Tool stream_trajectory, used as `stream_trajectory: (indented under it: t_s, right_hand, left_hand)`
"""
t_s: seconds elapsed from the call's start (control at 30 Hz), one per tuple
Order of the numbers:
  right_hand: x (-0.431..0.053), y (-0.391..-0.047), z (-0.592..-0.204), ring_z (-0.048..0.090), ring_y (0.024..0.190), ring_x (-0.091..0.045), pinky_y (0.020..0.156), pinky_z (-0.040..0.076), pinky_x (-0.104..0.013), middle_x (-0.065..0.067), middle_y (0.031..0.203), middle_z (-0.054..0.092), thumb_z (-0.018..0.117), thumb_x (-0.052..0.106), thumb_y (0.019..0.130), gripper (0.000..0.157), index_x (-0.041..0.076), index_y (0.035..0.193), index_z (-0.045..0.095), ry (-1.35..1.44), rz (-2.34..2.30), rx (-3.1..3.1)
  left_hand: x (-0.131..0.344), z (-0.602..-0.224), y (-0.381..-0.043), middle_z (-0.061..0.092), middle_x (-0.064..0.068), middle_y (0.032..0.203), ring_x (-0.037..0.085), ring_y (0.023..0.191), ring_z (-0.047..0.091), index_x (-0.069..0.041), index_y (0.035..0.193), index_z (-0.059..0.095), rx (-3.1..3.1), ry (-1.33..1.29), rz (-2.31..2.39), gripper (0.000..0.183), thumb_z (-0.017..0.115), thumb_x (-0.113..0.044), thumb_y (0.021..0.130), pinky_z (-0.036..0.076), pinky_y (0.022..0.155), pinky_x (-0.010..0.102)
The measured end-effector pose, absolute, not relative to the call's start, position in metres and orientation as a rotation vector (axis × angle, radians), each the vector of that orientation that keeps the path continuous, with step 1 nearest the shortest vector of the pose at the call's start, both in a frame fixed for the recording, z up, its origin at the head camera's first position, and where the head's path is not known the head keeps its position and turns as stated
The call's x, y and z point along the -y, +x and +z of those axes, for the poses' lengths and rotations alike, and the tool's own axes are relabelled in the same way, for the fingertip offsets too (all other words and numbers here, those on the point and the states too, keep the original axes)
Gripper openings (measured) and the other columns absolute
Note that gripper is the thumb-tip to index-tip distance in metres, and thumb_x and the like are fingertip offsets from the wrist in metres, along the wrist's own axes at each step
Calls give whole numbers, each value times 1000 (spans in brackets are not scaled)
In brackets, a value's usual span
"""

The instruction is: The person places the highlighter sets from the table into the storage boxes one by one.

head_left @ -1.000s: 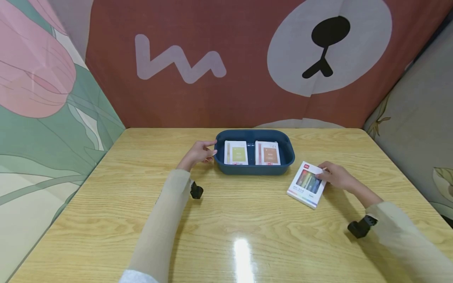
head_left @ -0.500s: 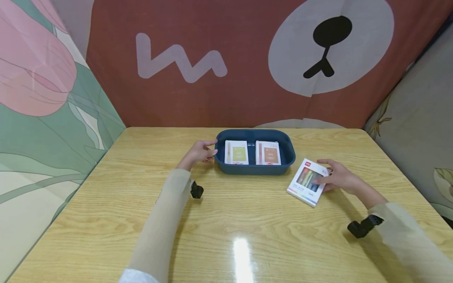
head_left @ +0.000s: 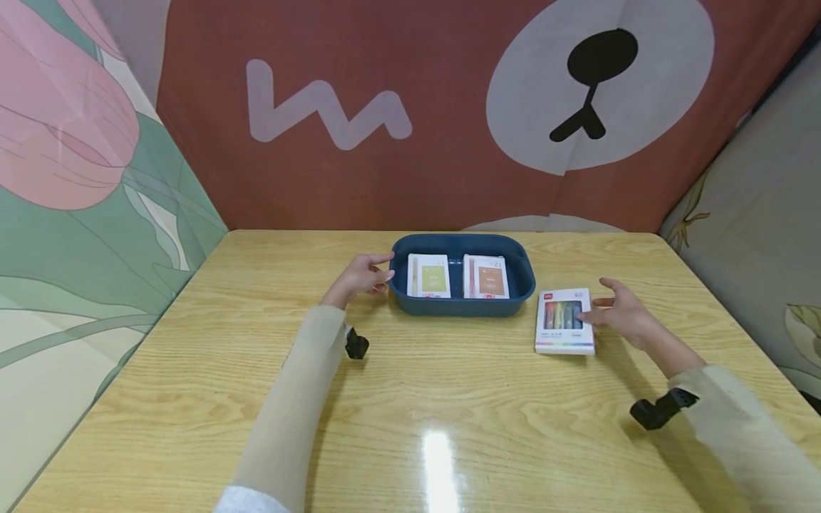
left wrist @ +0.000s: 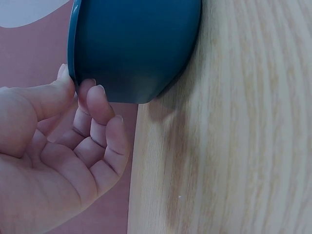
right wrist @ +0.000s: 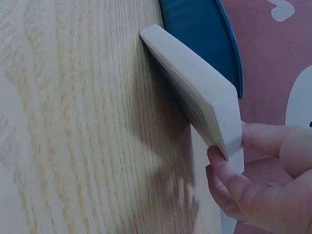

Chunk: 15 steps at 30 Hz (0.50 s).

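Note:
A white box of crayons (head_left: 564,342), its window showing coloured sticks, is tilted above the table just right of the blue plastic basin (head_left: 462,307). At the box's right side, my right hand (head_left: 623,313) pinches it, thumb on the front face and fingertips on the back, as the right wrist view shows. My left hand (head_left: 360,276) holds the basin's left rim between thumb and fingers; in the left wrist view the basin wall (left wrist: 136,48) rises above curled fingers (left wrist: 117,139). Inside the basin lie two white boxes, one with a yellow-green panel (head_left: 433,278), one with an orange panel (head_left: 491,280).
The wooden table (head_left: 474,399) backs onto a reddish-brown cloth (head_left: 359,185) printed with a bear's muzzle. Patterned cloths hang at the left and right sides. A black wrist camera (head_left: 356,345) sits on the left sleeve, another camera (head_left: 661,409) on the right.
The crayon box has turned counterclockwise and now stands square to the view, slightly farther right. My right index finger has come off its top edge. The left hand and basin have stayed put.

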State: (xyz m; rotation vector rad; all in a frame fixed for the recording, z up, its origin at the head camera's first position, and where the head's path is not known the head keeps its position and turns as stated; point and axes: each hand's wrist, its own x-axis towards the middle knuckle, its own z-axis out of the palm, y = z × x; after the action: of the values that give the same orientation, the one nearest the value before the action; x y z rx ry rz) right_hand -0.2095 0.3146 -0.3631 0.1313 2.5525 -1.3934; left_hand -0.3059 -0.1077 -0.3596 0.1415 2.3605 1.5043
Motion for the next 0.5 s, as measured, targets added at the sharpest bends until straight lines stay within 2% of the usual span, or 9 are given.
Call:
stream_trajectory:
  t_s: [0.1, 0.2, 0.3, 0.5]
  right_hand:
    - [-315, -210, -364, 53, 92, -27, 78, 46, -37, -37, 124, 32, 62, 11, 85, 80, -12, 138, 6, 204, -1392, -2598]
    - [-315, -211, -365, 55, 78, -12, 70, 49, -33, -34, 118, 40, 61, 9, 85, 67, -14, 134, 22, 260, -1393, -2641]
    - [-316, -210, -365, 55, 72, -9, 64, 50, -32, -33, 116, 42, 61, 8, 85, 58, -13, 131, 32, 290, -1416, -2652]
    - [-317, -207, -366, 56, 69, -5, 59, 51, -30, -32, 117, 44, 58, 11, 87, 56, -13, 131, 33, 291, -1491, -2599]
  left_hand:
    - [108, -360, -306, 58, 18, 88, 35, 81, 57, -18, 135, 42, -2360, 143, 1506, 48, 55, -13, 90, 46, 71, 42]
    - [108, -360, -307, 58, 20, 90, 36, 82, 57, -18, 135, 42, -2357, 142, 1508, 48, 55, -14, 90, 46, 72, 42]
    - [108, -361, -307, 57, 23, 92, 36, 82, 57, -18, 136, 41, -2359, 146, 1506, 48, 55, -14, 90, 46, 71, 42]
    - [108, -361, -306, 58, 22, 91, 35, 80, 57, -16, 136, 41, -2363, 158, 1506, 48, 55, -13, 90, 46, 71, 42]
